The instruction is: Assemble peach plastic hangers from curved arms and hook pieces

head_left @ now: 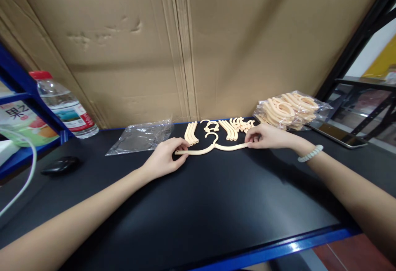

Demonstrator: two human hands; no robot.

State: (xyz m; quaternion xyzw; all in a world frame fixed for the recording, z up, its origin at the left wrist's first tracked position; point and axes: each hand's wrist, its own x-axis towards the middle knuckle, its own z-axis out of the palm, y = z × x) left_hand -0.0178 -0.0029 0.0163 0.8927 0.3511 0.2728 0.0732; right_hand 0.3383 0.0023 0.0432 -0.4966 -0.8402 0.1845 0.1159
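A cream plastic hanger (230, 147) with a hook and two curved arms lies across the black table in front of me. My left hand (165, 157) pinches the tip of its left arm between thumb and fingers. The right arm's end is gripped by my right hand (264, 136). Just behind it are several loose curved hanger arms (191, 133) on the left and another group of hanger arms (228, 130) on the right. Between these groups sit loose hooks (210, 126). Small connector pieces (241, 123) are heaped beside my right fingers.
A clear plastic bag (140, 137) lies left of the parts. Bagged hanger pieces (289, 110) and a phone (340, 135) rest at the right. At the left stand a water bottle (66, 108) and a black mouse (61, 165). A cardboard wall (123, 48) closes the back.
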